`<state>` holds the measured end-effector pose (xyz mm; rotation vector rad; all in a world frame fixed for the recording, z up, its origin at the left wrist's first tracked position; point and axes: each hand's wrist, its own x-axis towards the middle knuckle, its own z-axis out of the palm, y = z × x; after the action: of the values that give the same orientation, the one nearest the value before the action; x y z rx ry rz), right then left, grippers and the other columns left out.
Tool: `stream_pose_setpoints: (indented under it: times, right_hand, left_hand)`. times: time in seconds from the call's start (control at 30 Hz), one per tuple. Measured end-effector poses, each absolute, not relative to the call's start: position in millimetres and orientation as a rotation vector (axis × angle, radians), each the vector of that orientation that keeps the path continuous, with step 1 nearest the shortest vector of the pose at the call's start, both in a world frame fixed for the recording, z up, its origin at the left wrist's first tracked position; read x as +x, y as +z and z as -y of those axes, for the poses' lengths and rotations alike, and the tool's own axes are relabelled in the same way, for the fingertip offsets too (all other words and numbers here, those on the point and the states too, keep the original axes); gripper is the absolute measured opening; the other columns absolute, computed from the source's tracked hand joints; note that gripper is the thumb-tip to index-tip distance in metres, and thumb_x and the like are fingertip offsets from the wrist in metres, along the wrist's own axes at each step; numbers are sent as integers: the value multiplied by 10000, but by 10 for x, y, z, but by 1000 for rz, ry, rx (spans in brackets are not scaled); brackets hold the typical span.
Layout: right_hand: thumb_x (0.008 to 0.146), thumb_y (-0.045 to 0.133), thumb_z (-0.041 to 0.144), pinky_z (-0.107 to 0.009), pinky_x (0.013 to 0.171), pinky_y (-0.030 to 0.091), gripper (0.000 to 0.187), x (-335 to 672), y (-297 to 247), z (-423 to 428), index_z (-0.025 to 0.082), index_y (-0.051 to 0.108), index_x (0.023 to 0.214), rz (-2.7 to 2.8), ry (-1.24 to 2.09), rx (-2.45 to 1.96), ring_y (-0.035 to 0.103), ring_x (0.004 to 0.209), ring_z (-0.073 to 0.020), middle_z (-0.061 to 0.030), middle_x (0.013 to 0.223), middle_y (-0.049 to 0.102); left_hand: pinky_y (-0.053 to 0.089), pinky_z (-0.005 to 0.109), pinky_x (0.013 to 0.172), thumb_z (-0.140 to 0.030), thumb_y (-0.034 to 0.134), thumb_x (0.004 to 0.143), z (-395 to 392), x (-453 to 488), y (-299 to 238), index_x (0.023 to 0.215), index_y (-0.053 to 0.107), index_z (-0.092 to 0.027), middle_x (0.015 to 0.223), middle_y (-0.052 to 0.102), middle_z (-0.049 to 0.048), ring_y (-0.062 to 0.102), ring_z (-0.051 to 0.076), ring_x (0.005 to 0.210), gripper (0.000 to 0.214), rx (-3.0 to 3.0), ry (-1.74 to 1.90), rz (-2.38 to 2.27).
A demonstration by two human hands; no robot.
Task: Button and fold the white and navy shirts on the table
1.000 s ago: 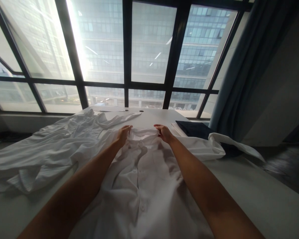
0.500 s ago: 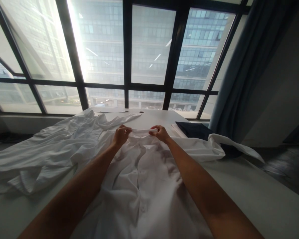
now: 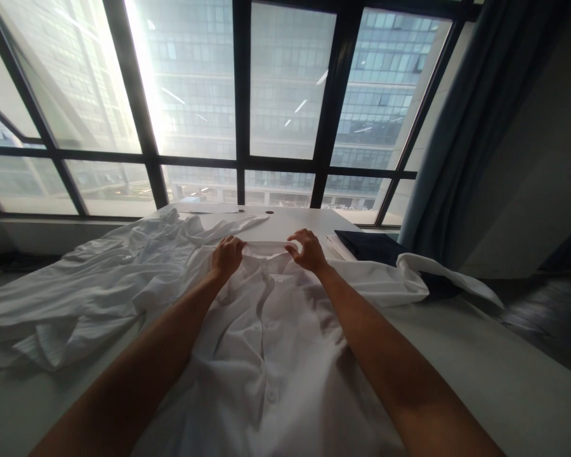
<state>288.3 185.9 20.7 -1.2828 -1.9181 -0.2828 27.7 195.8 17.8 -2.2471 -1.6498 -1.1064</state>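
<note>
A white button-up shirt lies front up before me, its collar at the far end and its button placket running towards me. My left hand is closed on the left end of the collar. At the collar's right end, my right hand has thumb and forefinger apart, with the thumb close to the cloth. Whether that thumb touches it I cannot tell. One sleeve stretches out to the right, over part of a dark folded cloth.
A heap of crumpled white garments covers the left of the white table. The dark cloth rests at the right edge. Beyond the table stand framed windows, with a blue-grey curtain at the right.
My right thumb and forefinger have parted from their pinch on the collar. My left hand has shifted slightly left, still holding the collar.
</note>
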Motion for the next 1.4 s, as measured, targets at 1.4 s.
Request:
stream_pose_setpoints:
  times: [1.4]
  right_hand:
    - [646,764,305,-264,644,449,368,3034,199,-2074,184,658,976,1898,469,-1444,574,659,-147,-5,744,647]
  left_hand:
    - [416,270,548,-627,658,716,-2389,-300,402,649,670,-228,611,645,19,584,187,555,405,-2964,-725,1352]
